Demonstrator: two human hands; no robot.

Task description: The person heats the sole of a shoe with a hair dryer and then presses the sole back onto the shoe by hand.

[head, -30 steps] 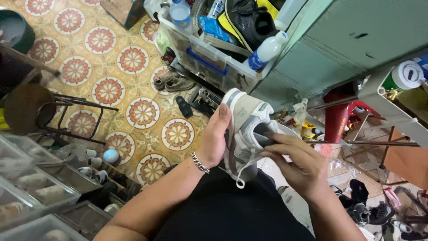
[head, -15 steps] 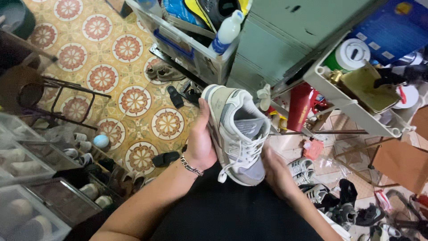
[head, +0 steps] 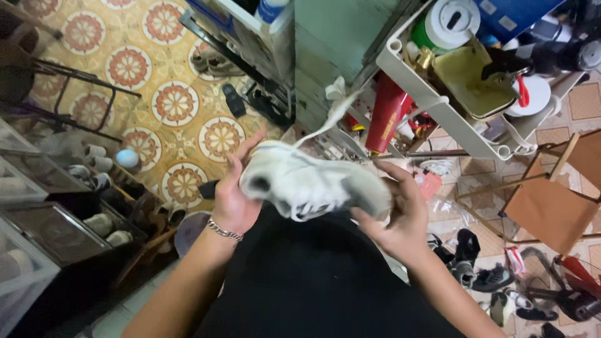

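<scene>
Both hands on one pale grey sneaker, held crosswise over the lap, roughly level, motion-blurred. Left hand clamped on the shoe's left end: palm behind it, fingers curled up around the end. Silver chain bracelet on that wrist. Right hand clamped on the other end, thumb on top, fingers wrapped underneath. Can't tell which end is toe or heel through the blur. A white lace trails up and away from the shoe's top, loose, its end flung near the green cabinet.

Surroundings: patterned floor tiles in yellow and red medallions on the left, dark sandals lying on them. White plastic rack upper right carries a green-and-white tape roll and a yellowish tray. Red bottle-like object leans just below the rack. Clear stacked shoe boxes along the left edge with pale shoes inside. Folding chair with brown seat at the right, several dark shoes scattered on the floor near it.
</scene>
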